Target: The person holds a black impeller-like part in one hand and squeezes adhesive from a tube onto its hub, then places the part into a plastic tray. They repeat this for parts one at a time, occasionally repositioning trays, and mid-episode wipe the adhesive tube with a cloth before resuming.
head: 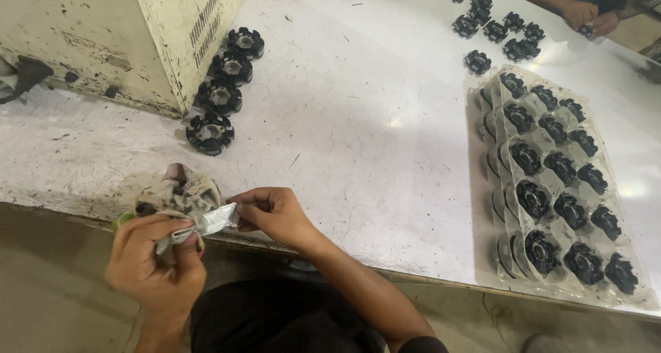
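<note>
My left hand [157, 260] grips a small squeezed tube [215, 219] together with a dirty crumpled rag [180, 193] at the table's near edge. My right hand [274, 214] pinches the tube's end with thumb and fingers. A row of several black toothed round parts [210, 133] lies on the white table [358, 119], just beyond the rag.
A worn cream machine housing [110, 36] stands at the back left. A clear plastic tray [485, 153] on the right holds several black round parts. More loose black parts [492, 31] lie at the back right, where another person's hands [586, 16] work.
</note>
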